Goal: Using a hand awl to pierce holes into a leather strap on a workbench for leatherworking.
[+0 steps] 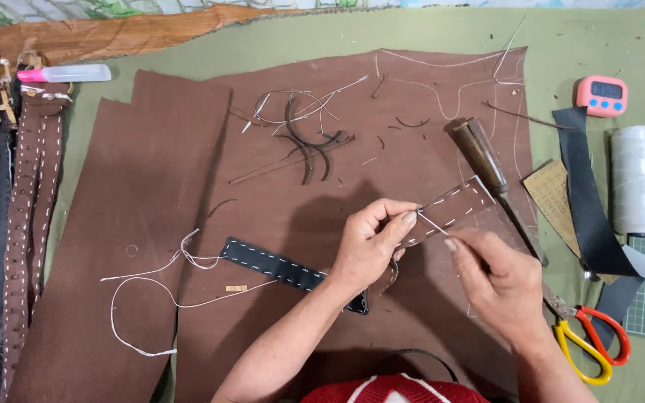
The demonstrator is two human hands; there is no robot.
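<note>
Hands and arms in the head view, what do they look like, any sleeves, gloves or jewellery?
Both are bare. The left hand and right hand wear no gloves, and no rings, watch or bracelets show on the fingers or wrists. The forearms are uncovered as far as the frame shows, with no sleeves in view. A red garment with white trim shows at the bottom edge.

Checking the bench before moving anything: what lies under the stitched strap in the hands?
Under the stitched strap lies the big brown leather sheet. The left hand hides the strap's middle and the sheet below it.
</note>
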